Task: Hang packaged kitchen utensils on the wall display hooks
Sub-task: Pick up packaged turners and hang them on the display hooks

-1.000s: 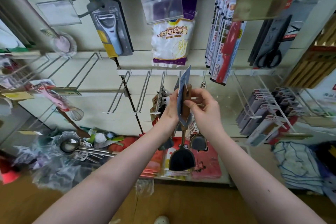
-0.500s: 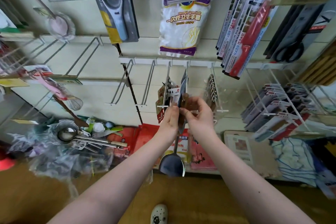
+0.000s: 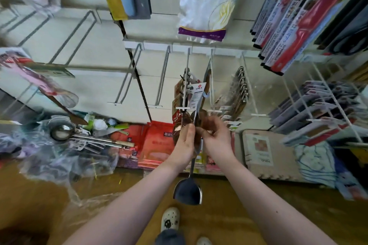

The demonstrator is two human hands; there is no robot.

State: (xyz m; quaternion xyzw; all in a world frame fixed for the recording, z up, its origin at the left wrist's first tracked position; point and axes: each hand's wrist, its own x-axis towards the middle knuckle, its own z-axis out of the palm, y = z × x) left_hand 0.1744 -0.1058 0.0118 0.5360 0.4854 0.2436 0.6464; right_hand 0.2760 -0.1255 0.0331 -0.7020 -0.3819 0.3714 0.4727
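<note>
Hanging in progress: left hand [image 3: 184, 146] at 9 o'clock and right hand [image 3: 218, 141] at 3 pinch the spatula [image 3: 188, 191] handle, fingers [image 3: 205, 131] curled round it. Next, thread its card [image 3: 197, 93] onto the hook [image 3: 187, 65] just above, at 12.

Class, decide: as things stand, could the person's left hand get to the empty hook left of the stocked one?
Probably yes. The empty hook juts out just up and left of the left hand with nothing between them, though that hand grips the packaged spatula alongside the right hand.
</note>
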